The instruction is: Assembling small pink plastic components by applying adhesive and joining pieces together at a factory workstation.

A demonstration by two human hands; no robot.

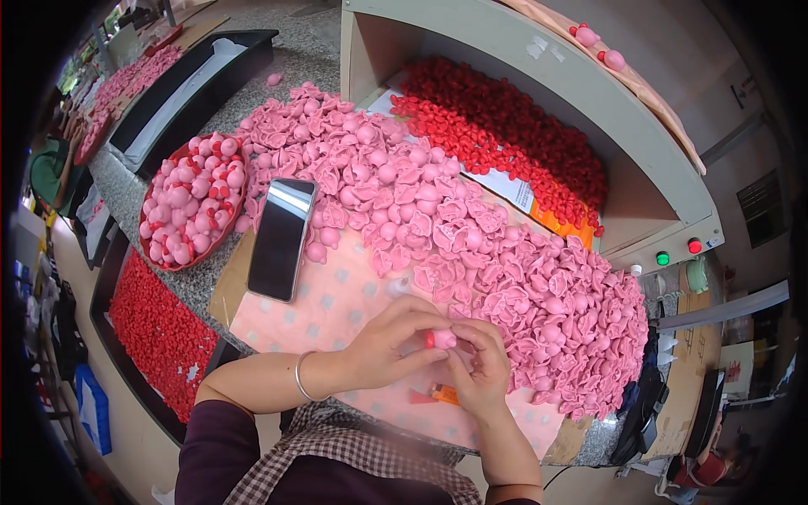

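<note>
Both hands, left hand (389, 337) and right hand (481, 364), close their grip on one small pink rubber piece with a red tip (441, 339) above the bench (194, 286).

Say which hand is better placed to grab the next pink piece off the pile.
Right, probably. The right hand sits against the pink pile; the left hand is farther from it and pinches the pink piece both hold.

Dark purple sleeves, checked apron, silver bangle (300, 376) on left wrist.
</note>
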